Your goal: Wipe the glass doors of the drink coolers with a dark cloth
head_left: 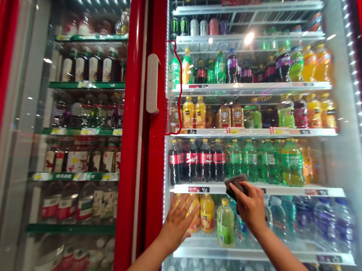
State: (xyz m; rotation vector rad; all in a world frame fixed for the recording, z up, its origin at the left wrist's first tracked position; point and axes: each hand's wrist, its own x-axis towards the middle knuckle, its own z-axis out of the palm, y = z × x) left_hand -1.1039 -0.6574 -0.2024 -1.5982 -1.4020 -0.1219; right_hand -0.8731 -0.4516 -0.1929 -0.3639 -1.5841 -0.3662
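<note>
My right hand (251,205) is closed around a dark grey cloth (236,185), pressed against the glass door (284,258) of a red-framed drinks fridge. Lower and to the left, my left hand (177,217) lies flat on the same glass with its fingers spread, holding nothing. Through the pane, a shelf of cola bottles (204,159) and green soda bottles (267,162) shows above my hands. Orange juice bottles (207,213) and a pale green bottle (225,222) stand behind the glass between them.
A white door handle (153,84) sits on the red frame at the left. Further left is another fridge with bottles on green-edged shelves (86,84). An LED strip (360,89) runs down the right side of the drinks fridge.
</note>
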